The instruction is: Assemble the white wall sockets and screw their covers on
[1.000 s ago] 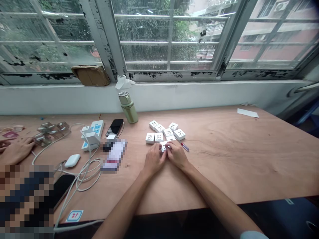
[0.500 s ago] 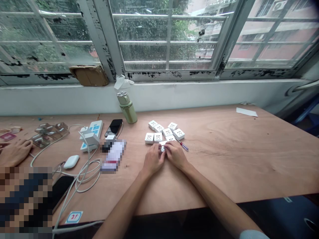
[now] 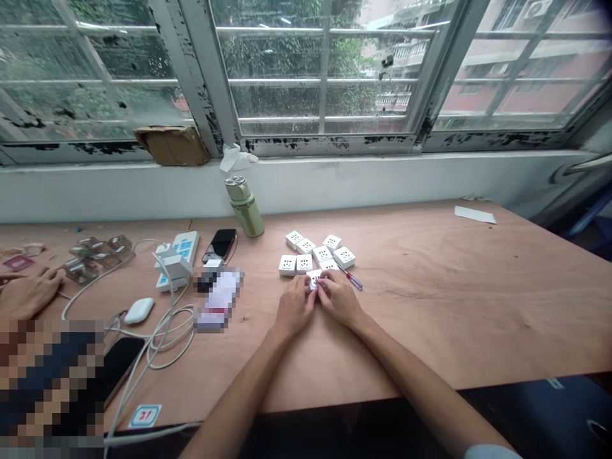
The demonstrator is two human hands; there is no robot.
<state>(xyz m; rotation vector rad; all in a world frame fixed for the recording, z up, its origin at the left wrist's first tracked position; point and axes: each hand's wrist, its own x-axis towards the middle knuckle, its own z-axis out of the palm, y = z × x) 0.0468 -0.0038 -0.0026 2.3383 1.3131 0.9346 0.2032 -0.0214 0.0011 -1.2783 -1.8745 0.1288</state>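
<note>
Both my hands meet at the middle of the wooden table [image 3: 430,306]. My left hand [image 3: 295,306] and my right hand [image 3: 338,298] are closed together on one small white socket block [image 3: 314,278], pinching it between the fingertips. Just beyond them lies a cluster of several more white socket blocks [image 3: 314,253]. A small screwdriver with a red and blue handle [image 3: 352,278] lies on the table right beside my right hand.
A green flask [image 3: 245,206] stands near the wall. To the left lie a phone [image 3: 220,245], a white power strip [image 3: 178,256] with looping cables [image 3: 162,331], a white mouse [image 3: 139,310] and another phone [image 3: 119,364]. Another person's hand [image 3: 26,296] rests at far left.
My hands stay in place, with only small finger shifts on the socket block. The view itself wobbles slightly.
</note>
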